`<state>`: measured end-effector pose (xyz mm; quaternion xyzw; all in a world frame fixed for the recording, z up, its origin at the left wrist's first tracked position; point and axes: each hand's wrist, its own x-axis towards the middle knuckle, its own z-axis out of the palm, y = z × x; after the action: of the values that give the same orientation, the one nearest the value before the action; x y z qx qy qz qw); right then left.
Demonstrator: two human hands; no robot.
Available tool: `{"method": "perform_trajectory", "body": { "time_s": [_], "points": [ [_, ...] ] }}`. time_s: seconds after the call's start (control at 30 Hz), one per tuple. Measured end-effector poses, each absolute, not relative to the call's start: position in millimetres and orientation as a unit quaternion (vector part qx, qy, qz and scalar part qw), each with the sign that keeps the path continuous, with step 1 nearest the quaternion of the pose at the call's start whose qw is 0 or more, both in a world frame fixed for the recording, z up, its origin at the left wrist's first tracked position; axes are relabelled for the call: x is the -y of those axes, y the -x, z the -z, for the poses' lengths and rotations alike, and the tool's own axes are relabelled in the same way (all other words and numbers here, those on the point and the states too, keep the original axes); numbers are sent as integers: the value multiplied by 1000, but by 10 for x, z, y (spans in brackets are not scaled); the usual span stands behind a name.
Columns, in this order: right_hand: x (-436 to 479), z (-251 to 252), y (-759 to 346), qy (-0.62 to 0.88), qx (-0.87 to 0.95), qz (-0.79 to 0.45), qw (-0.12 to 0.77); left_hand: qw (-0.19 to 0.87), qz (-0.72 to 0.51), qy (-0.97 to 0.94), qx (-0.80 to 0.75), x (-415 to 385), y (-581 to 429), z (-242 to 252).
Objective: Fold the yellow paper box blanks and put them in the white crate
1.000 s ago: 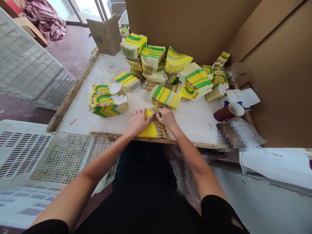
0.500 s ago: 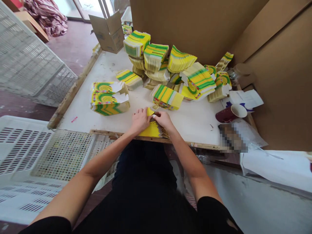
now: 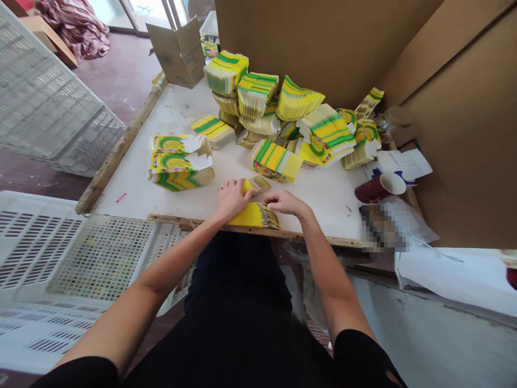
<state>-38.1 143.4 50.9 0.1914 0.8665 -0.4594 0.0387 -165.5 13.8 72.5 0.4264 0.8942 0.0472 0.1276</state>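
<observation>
My left hand lies flat on a stack of flattened yellow cartons at the table's front edge, its thumb stretched to the right. Just beyond the thumb, a yellow and tan carton end shows. My right hand is at the stack's right side, over its fanned ends, with fingers curled together. Whatever its fingertips hold, if anything, is too small to make out. Beyond the hands sits a bundle of yellow and green cartons; another bundle stands to the left.
Piled carton bundles fill the back of the table, near an open cardboard box. At right lie a maroon mug, papers and a plastic bag. White plastic crates are at left; cardboard walls the back and right.
My right hand has moved right, away from my left thumb and the carton edge it was touching. The left hand stays on the stack.
</observation>
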Motion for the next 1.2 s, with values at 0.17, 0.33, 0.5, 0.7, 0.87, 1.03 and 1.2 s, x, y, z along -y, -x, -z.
{"method": "perform_trajectory", "body": {
  "time_s": [0.17,0.33,0.5,0.7,0.87,1.03,1.2],
  "points": [
    [-1464,-432,270,-192,-822,534,53,116,-35,-438,-891,-132,1652,-714],
    [-1443,-337,358,-279,-851,411,-170,113,-29,-444,-889,-117,1635,-728],
    [-1385,-272,365,-239,-913,273,-187,115,-27,-442,-889,-116,1626,-740],
    [-1365,-259,275,-210,-934,238,-162,113,-29,-439,-891,-116,1621,-735],
    [-1394,-290,391,-212,-936,239,-149,111,-32,-442,-890,-115,1622,-736],
    [-1357,-373,550,-246,-940,198,-131,115,-30,-438,-891,-114,1625,-736],
    [-1291,-475,645,-302,-934,174,-75,111,-34,-447,-887,-105,1639,-715]
  ]
}}
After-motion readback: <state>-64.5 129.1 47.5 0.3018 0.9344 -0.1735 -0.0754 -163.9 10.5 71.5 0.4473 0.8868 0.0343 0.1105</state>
